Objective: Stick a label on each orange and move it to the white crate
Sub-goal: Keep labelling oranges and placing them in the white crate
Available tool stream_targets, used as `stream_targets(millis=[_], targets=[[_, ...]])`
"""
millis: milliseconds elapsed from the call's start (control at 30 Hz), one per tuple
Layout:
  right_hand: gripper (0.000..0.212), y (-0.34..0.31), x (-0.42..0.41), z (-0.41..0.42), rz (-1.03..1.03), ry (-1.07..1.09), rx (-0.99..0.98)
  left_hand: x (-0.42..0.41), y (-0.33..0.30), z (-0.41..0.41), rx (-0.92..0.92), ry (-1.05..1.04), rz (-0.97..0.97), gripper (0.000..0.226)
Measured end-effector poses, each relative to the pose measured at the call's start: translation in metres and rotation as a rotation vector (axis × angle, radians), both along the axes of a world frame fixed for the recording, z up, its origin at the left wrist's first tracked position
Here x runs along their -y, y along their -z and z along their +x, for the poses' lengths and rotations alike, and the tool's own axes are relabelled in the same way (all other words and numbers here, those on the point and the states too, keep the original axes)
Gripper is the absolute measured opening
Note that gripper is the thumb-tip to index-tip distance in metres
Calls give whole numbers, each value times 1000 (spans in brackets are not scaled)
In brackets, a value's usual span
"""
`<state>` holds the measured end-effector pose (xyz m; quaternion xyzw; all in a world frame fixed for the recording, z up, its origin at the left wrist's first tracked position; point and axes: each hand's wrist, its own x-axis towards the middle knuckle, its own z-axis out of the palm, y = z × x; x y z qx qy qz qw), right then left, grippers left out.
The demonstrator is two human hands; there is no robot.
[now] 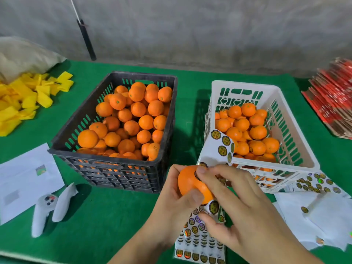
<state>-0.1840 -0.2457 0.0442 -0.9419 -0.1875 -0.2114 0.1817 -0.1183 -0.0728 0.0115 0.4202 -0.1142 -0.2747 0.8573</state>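
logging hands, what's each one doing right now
left hand: holding the orange
right hand: fingers curled, pressing a label on it

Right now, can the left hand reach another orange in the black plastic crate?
Probably not yet: the left hand grips the orange being labelled. The black plastic crate sits open, close ahead.

yellow foam sleeves, white controllers, papers, red cartons

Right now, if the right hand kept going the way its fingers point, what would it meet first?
The right hand points up-left; its fingers already touch the held orange. Beyond it, probably the black crate, though depth is unclear.
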Motion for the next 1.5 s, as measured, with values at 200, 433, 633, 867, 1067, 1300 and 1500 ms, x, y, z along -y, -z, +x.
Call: stream_targets(millis=[200, 433, 633, 867, 1067, 1300, 1500], targets=[[52, -7, -4, 7, 147, 53, -9, 5, 6, 6, 73, 148, 71, 93], [59, -21, 24, 24, 512, 35, 8, 11, 7, 19, -99, 117, -17, 52], [106, -15, 72, 62, 737, 551, -153, 10, 15, 33, 16, 33, 213, 25], [19, 31, 43, 48, 1592, 150, -831, -8, 11, 80, 352, -37, 466, 18], [42, 35, 38, 61, 1644, 272, -559, -35, 16, 187, 979, -202, 1250, 23], [42, 35, 35, 61, 1659, 248, -560, -24, 73, 255, 875, 738, 1896, 46], [35, 38, 31, 61, 1683, 224, -572, -21, 68, 259, 779, 937, 1933, 67]])
